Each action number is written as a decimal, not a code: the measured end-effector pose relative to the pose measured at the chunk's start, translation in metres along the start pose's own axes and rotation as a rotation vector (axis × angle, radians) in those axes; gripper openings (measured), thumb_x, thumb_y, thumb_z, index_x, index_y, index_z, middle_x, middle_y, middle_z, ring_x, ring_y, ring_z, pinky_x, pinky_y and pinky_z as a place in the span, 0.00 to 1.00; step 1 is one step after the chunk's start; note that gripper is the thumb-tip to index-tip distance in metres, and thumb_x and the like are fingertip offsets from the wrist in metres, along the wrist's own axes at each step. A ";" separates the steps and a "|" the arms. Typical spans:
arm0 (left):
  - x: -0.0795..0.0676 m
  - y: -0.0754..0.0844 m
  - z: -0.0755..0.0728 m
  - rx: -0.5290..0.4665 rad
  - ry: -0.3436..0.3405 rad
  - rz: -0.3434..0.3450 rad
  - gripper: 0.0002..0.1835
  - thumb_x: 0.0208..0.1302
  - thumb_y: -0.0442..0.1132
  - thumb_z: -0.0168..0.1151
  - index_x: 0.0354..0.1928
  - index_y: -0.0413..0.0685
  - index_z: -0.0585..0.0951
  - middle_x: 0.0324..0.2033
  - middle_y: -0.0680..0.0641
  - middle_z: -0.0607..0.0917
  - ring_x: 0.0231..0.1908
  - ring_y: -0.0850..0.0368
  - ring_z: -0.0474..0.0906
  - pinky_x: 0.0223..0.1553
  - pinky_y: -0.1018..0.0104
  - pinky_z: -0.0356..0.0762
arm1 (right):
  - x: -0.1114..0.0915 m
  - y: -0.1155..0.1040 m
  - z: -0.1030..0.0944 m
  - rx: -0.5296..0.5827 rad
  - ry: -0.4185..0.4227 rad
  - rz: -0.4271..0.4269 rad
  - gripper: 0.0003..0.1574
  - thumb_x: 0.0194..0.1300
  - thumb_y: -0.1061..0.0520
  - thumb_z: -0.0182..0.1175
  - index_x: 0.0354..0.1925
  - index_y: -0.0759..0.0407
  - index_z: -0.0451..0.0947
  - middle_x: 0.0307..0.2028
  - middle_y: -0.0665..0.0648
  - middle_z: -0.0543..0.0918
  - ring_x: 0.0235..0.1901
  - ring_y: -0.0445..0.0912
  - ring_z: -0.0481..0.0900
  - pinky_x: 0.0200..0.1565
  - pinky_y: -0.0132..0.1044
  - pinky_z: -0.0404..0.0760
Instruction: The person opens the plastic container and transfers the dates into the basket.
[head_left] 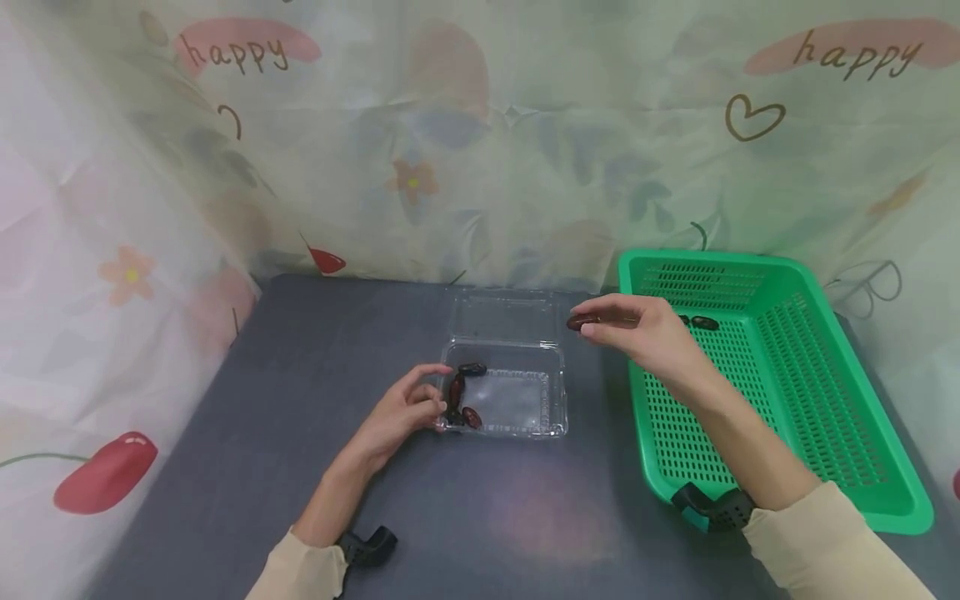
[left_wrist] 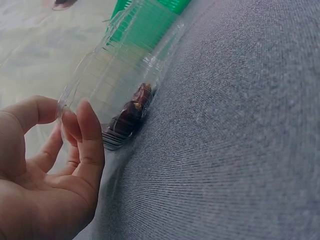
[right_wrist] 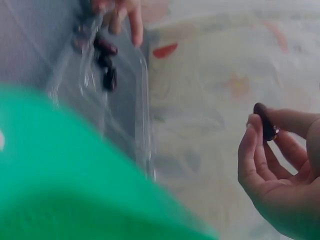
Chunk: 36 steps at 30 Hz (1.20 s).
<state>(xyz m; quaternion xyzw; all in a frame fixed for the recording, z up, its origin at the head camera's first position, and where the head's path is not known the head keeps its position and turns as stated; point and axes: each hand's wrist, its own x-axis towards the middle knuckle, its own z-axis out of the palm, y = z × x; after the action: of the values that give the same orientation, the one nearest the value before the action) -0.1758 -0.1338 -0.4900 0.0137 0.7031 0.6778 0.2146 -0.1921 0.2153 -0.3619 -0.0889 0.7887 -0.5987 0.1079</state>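
Thumb and fingertips of my right hand [head_left: 656, 340] pinch a dark brown date [head_left: 580, 322], raised between the clear plastic box and the green basket. In the right wrist view the same date [right_wrist: 265, 122] stands out from the fingertips. My left hand [head_left: 397, 419] grips the left rim of the clear plastic box [head_left: 513, 402], whose lid [head_left: 502, 317] lies folded back behind it. Several dates [head_left: 456, 390] lie along the left side inside the box. The left wrist view shows some dates [left_wrist: 131, 114] through the clear wall, low in the box.
To the right stands a green perforated basket [head_left: 828, 333] with a date [head_left: 705, 323] on its floor, partly behind my right hand. A dark grey cloth [head_left: 315, 358] covers the table. Patterned curtains [head_left: 525, 150] hang behind and at both sides.
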 end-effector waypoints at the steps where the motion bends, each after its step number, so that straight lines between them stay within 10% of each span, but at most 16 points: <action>1: 0.000 0.000 0.000 -0.002 0.000 0.001 0.28 0.64 0.30 0.60 0.65 0.56 0.72 0.33 0.46 0.77 0.31 0.53 0.77 0.39 0.55 0.82 | 0.001 0.001 -0.004 0.002 0.016 0.002 0.22 0.66 0.52 0.66 0.55 0.61 0.81 0.49 0.56 0.85 0.48 0.47 0.84 0.53 0.37 0.80; 36: -0.001 0.002 0.000 -0.020 -0.019 0.007 0.28 0.65 0.30 0.60 0.67 0.52 0.70 0.34 0.46 0.77 0.31 0.53 0.76 0.40 0.54 0.81 | 0.012 0.081 -0.116 0.123 0.155 0.152 0.24 0.69 0.54 0.63 0.60 0.60 0.76 0.46 0.44 0.84 0.47 0.36 0.82 0.52 0.31 0.79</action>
<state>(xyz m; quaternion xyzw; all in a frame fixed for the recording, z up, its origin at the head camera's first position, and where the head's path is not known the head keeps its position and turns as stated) -0.1754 -0.1341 -0.4876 0.0204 0.6941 0.6854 0.2193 -0.2369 0.3406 -0.4103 0.0245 0.7607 -0.6413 0.0972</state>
